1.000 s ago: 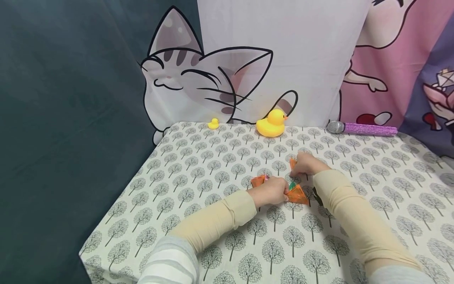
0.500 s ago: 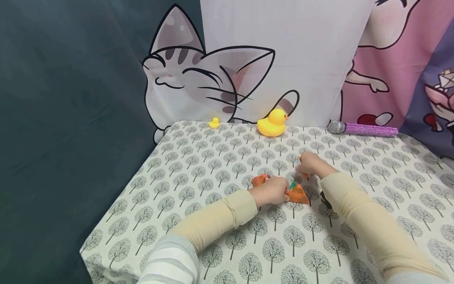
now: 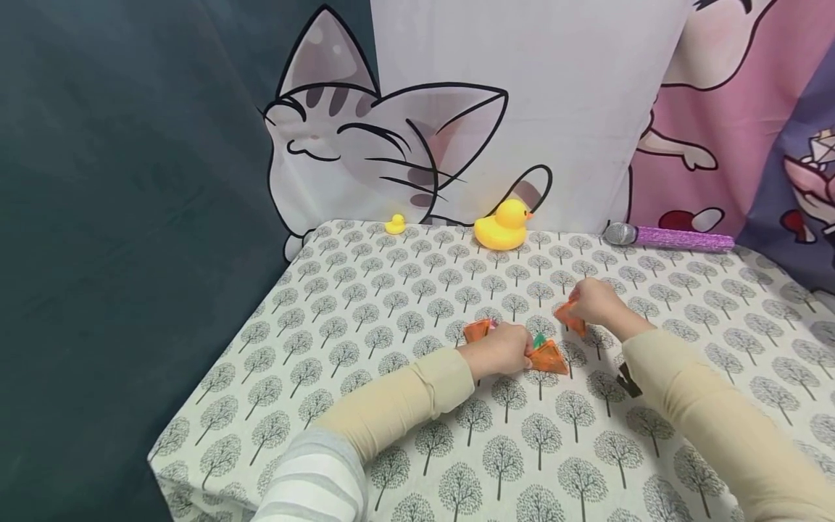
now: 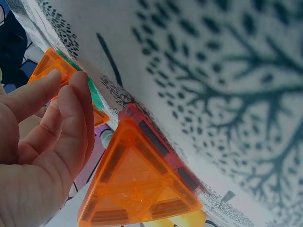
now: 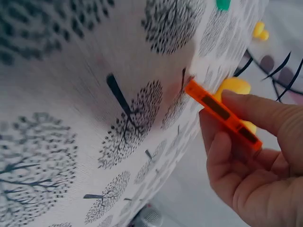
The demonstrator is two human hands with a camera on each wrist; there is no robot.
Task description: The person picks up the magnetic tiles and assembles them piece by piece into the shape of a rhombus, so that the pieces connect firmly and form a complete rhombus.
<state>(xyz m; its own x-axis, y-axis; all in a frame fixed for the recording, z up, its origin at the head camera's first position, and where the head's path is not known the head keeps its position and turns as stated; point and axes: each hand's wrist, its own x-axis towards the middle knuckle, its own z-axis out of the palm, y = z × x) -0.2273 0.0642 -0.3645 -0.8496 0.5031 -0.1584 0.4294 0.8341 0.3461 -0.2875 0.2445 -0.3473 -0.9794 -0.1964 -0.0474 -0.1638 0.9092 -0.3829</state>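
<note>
My left hand [image 3: 499,351] pinches an orange triangular magnetic tile [image 3: 549,357] low over the cloth, between thumb and fingers. Against that tile lies a green tile [image 4: 96,94], mostly hidden by the fingers. Another orange triangular tile [image 4: 137,179] stands tilted on the far side of this hand, with a red tile [image 4: 158,144] along its lower edge. Farther right, my right hand [image 3: 595,301] holds a third orange triangular tile [image 5: 222,113] between thumb and fingers, just above the cloth. In the right wrist view that tile shows edge-on.
A tree-print cloth [image 3: 280,406] covers the table. Along its back edge stand a small yellow duck [image 3: 395,225], a larger yellow duck [image 3: 501,226] and a purple toy microphone [image 3: 678,238]. Printed curtains [image 3: 587,94] hang behind.
My right hand has moved right, away from the left hand, carrying its orange tile. The left hand and the tiles beside it have stayed in place.
</note>
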